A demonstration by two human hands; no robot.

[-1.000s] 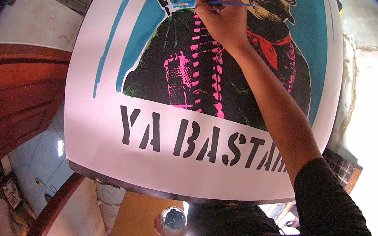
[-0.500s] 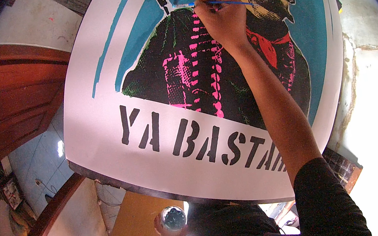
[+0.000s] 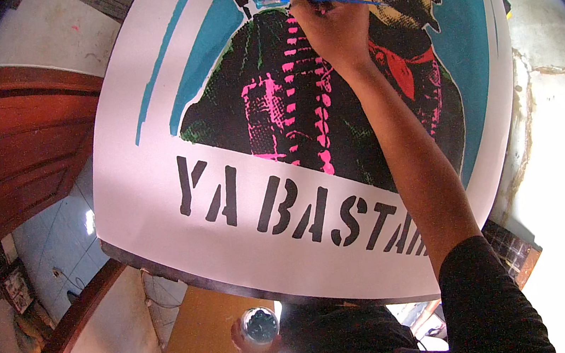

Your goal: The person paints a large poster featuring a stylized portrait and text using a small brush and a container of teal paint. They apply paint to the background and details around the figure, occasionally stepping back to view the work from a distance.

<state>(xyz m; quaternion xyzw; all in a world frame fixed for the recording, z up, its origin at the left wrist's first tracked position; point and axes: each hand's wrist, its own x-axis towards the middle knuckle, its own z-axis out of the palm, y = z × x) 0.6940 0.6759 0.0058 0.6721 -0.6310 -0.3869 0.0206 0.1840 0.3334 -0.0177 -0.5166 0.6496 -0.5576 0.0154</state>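
Observation:
A large white poster (image 3: 137,210) fills the middle, bearing a painted figure in black, green, pink and red on a teal ground, with black stencil-style lettering below. My right hand (image 3: 334,23) is closed round a thin blue paintbrush (image 3: 366,1) over the upper part of the poster. The brush tip points left and meets the teal area just above the figure's shoulder, beside a small black shape edged in white. Down below the poster's near edge, my left hand (image 3: 248,349) holds a small round cup (image 3: 259,325) with dark bluish contents.
A reddish-brown panelled wooden door or cabinet (image 3: 29,145) stands at the left. Beneath it shows a blue tiled floor (image 3: 53,221). A brown-edged partition (image 3: 78,332) runs along the lower left, beside a tan wooden surface (image 3: 210,329). A pale wall (image 3: 563,139) lies at the right.
The brush tip has shifted slightly upward along the teal area, the right hand tilting a little with it. My left hand and the cup stay put.

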